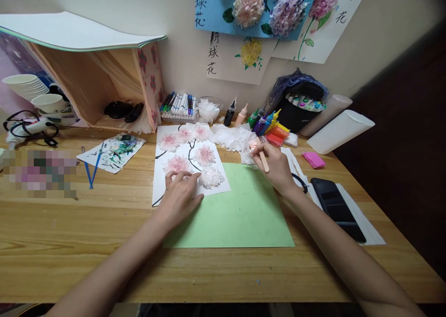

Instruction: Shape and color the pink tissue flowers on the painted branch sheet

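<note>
My left hand (pixel 180 197) lies nearest to me, palm down with fingers loosely spread, on the lower part of the white sheet (pixel 163 177). Its fingertips touch the sheet just beside a pale paper flower (pixel 211 177). Under the sheet's right corner lies a green paper (pixel 240 214), flat on the wooden table (pixel 69 242).

A little farther, my right hand (pixel 275 166) is closed around a wooden stick (pixel 264 161). The stick points up and to the left, toward a pile of white tissue pieces (pixel 232 138).

On the white sheet there are more pink flowers (pixel 205 154), joined by dark painted branches. To the right lies a black phone (pixel 336 205), and near it a pink block (pixel 313 159).

Far at the wall stand a tray of markers (pixel 178 107), some paint bottles (pixel 259 121) and a black pen case (pixel 299 110).
</note>
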Action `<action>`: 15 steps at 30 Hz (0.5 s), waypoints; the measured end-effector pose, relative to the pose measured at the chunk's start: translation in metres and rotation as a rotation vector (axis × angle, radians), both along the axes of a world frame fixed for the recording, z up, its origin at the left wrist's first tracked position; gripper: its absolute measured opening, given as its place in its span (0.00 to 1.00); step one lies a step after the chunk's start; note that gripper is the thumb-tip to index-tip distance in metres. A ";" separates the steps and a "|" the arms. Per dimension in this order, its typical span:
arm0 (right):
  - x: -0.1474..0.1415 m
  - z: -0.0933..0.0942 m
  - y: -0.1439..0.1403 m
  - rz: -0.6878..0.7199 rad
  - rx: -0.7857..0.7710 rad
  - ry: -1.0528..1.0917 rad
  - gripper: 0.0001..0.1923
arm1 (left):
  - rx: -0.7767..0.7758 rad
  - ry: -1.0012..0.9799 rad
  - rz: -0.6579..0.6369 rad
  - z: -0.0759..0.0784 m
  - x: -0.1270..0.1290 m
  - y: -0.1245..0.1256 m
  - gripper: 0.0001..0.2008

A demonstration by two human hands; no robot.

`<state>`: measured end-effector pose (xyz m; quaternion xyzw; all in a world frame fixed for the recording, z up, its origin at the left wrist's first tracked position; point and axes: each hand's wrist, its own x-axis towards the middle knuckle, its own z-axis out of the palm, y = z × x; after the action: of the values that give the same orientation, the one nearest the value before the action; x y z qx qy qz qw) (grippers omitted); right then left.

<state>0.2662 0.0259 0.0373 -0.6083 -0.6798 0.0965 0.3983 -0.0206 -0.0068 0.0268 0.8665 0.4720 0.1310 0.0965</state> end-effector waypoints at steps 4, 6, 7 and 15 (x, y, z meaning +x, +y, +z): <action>-0.001 0.005 0.001 0.110 -0.170 0.412 0.12 | -0.023 -0.003 0.013 0.001 0.001 0.000 0.20; -0.005 0.005 -0.002 0.180 -0.260 0.552 0.14 | -0.032 -0.004 0.015 0.002 0.001 0.000 0.20; -0.009 0.005 -0.005 0.226 -0.302 0.597 0.15 | -0.036 -0.002 0.015 0.002 0.002 0.000 0.20; -0.060 -0.011 -0.033 0.618 -0.376 0.377 0.07 | -0.062 0.003 0.021 0.004 0.003 0.001 0.21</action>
<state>0.2060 -0.0068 0.0259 -0.4091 -0.7161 0.4442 0.3501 -0.0176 -0.0059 0.0306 0.8582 0.4851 0.1160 0.1211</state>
